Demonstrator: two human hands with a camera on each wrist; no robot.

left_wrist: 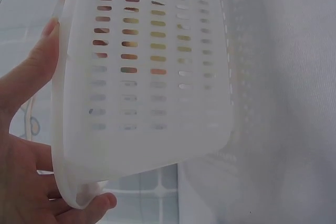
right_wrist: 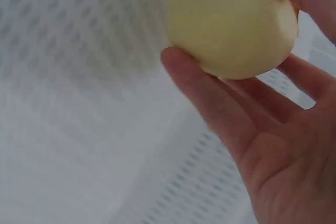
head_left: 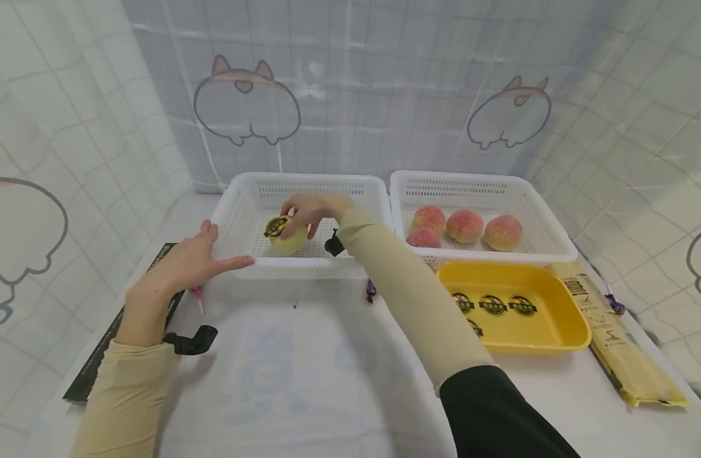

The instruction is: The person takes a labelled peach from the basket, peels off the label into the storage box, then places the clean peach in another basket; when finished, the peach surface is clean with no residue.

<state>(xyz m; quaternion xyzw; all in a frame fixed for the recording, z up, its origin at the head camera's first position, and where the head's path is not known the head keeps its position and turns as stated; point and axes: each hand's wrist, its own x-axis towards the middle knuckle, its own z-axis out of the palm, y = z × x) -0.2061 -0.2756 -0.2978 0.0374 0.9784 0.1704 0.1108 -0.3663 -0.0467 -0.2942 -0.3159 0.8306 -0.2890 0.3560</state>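
Observation:
My right hand reaches into the left white plastic basket and grips a pale yellow, smooth fruit, its exact kind unclear. A black and gold sticker shows on the fruit's left side. Thumb and fingers wrap the fruit in the right wrist view, close over the basket's perforated floor. At the basket's front left corner is my left hand. Seen from the left wrist, its thumb presses on the rim, and the other fingers hook around the corner beneath it.
Several peaches lie in a second white basket on the right. In front stands a yellow tray with several stickers. A long yellow package lies far right; a black flat box lies left. A purple-wrapped candy is near the baskets.

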